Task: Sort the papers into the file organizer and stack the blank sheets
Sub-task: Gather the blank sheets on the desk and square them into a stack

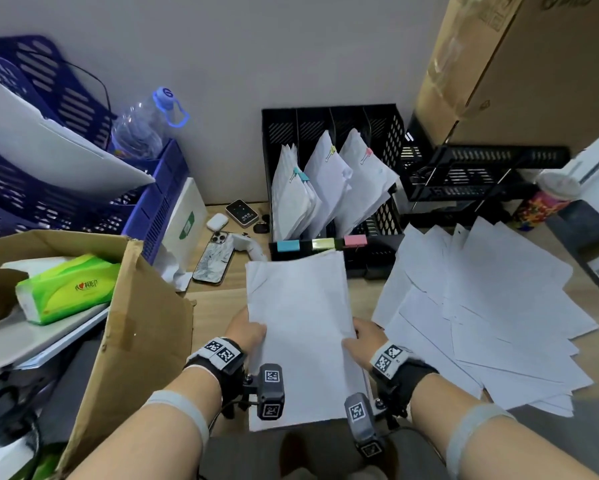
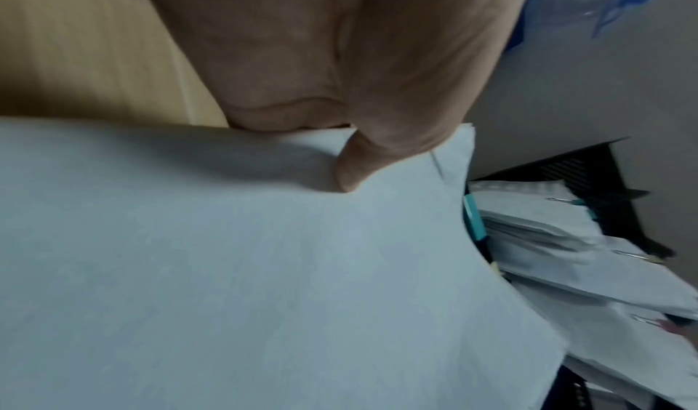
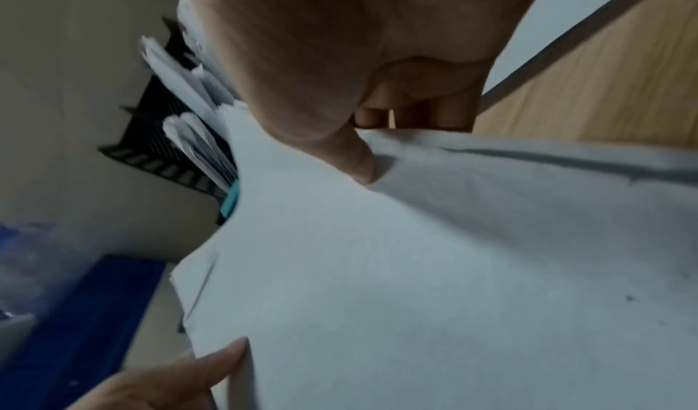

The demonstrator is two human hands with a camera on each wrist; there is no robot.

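While both hands grip it, blank sheet stack: left hand pinching left edge, right hand pinching right edge, held above desk, before black file organizer; loose sheets alongside.

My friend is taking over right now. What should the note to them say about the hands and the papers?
Left hand and right hand each grip a side of the held stack, thumbs on top, above the desk.
Organizer: three slots hold clipped papers behind blue, yellow and pink tabs; that part looks done.
Loose sheets lie fanned out on the right.
Left: square the held stack, set it down, gather the loose sheets onto it.
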